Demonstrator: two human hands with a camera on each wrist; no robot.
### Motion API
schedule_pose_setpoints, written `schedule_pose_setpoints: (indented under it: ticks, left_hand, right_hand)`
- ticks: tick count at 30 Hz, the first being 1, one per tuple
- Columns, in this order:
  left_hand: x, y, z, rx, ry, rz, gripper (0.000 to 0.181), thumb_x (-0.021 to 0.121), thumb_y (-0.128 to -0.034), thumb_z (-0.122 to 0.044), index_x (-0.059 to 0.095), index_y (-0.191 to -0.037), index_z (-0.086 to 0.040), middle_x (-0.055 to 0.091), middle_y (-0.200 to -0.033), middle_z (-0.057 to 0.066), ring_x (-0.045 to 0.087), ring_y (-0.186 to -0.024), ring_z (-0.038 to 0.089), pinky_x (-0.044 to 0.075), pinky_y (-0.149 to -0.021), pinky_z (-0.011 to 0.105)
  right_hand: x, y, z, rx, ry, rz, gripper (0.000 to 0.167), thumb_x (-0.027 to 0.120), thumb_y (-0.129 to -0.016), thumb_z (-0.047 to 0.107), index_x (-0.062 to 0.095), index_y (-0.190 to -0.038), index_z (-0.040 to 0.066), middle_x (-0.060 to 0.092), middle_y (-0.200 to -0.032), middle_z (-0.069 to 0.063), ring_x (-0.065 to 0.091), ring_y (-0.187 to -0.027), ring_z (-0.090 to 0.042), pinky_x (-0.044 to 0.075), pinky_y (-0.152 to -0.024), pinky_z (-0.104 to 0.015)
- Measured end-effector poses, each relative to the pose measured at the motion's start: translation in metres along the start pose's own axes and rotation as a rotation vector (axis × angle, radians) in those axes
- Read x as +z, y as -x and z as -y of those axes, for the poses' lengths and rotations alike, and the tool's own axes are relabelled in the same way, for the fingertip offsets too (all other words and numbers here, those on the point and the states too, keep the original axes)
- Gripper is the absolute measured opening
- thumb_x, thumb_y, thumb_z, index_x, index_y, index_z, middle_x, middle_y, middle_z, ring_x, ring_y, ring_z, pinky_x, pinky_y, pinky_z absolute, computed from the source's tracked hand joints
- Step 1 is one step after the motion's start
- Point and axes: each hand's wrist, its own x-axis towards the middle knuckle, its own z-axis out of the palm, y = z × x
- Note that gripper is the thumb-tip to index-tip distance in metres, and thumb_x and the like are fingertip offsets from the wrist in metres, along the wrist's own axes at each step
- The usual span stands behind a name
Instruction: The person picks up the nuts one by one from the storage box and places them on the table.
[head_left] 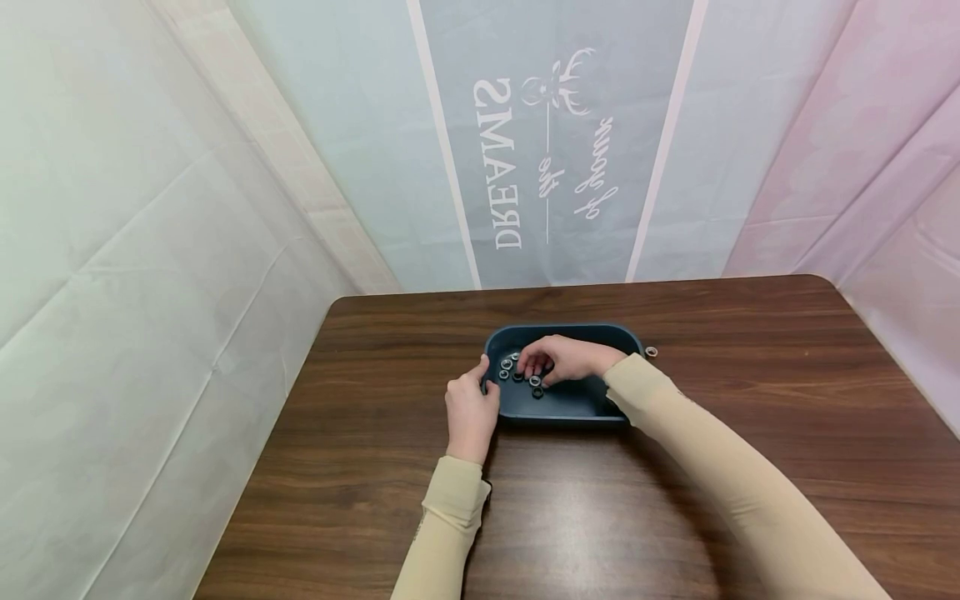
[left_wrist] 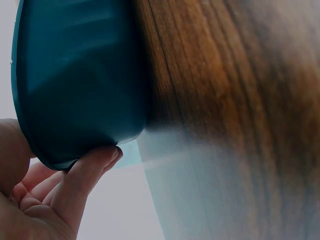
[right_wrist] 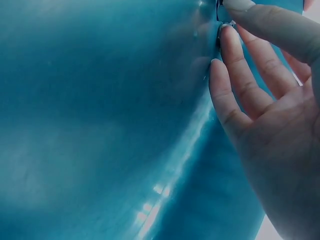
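A dark blue rectangular tray (head_left: 564, 417) stands on the wooden table. My left hand (head_left: 471, 408) holds its left end, thumb at the rim and fingers beneath in the left wrist view. Inside the tray, my right hand (head_left: 564, 358) reaches down to the floor on the left side, thumb and fingers apart. Small ring-shaped nuts lie around its fingertips: a silver nut (head_left: 535, 381), a dark nut (head_left: 537, 392) and a black nut (head_left: 517, 377). Several silver nuts, such as one nut (head_left: 504, 374), lie further left. The right wrist view shows the fingertips at small pieces, partly hidden.
One more nut (head_left: 651, 352) lies on the table just right of the tray. The brown wooden table (head_left: 360, 467) extends on both sides. A printed cloth curtain (head_left: 555, 258) hangs behind its far edge, with pale cloth at the left and right.
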Motion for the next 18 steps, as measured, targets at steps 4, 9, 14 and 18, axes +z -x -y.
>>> schedule_pose_setpoints:
  ticks: [4, 9, 14, 18]
  left_hand:
    - [0.0001, 0.0003, -0.0002, -0.004, 0.004, 0.003, 0.041, 0.065, -0.0836, 0.003, 0.064, -0.124, -0.004, 0.069, -0.100, 0.020, 0.033, -0.035, 0.007, 0.034, -0.038, 0.023]
    - [0.0002, 0.0005, -0.0002, -0.005, 0.006, 0.001, 0.041, 0.065, -0.0836, 0.003, 0.064, -0.124, -0.004, 0.069, -0.099, 0.020, 0.032, -0.035, 0.007, 0.033, -0.038, 0.023]
    - [0.0002, 0.0005, -0.0004, 0.000, -0.001, -0.006, 0.041, 0.065, -0.0832, 0.003, 0.065, -0.124, -0.004, 0.069, -0.100, 0.020, 0.034, -0.036, 0.008, 0.033, -0.038, 0.023]
    - [0.0007, 0.0005, 0.0000, 0.001, -0.009, -0.007, 0.040, 0.066, -0.0831, 0.003, 0.065, -0.123, -0.004, 0.068, -0.107, 0.019, 0.036, -0.038, 0.008, 0.034, -0.039, 0.023]
  right_hand:
    - [0.0004, 0.0001, 0.0007, 0.005, 0.010, 0.002, 0.038, 0.068, -0.080, -0.009, 0.063, -0.115, 0.004, 0.063, -0.103, -0.007, 0.058, -0.094, -0.024, 0.048, -0.084, -0.040]
    - [0.0010, -0.0001, 0.0004, 0.004, 0.034, 0.005, 0.038, 0.068, -0.080, -0.009, 0.063, -0.115, 0.005, 0.063, -0.102, -0.005, 0.058, -0.093, -0.022, 0.048, -0.083, -0.038]
    - [0.0014, -0.0010, -0.0010, 0.006, 0.040, 0.008, 0.038, 0.069, -0.079, -0.010, 0.063, -0.114, 0.005, 0.063, -0.099, -0.004, 0.058, -0.092, -0.022, 0.049, -0.082, -0.038]
    - [0.0020, -0.0021, -0.0037, 0.010, 0.042, 0.009, 0.038, 0.069, -0.079, -0.009, 0.064, -0.114, 0.005, 0.063, -0.098, -0.003, 0.058, -0.091, -0.022, 0.049, -0.081, -0.036]
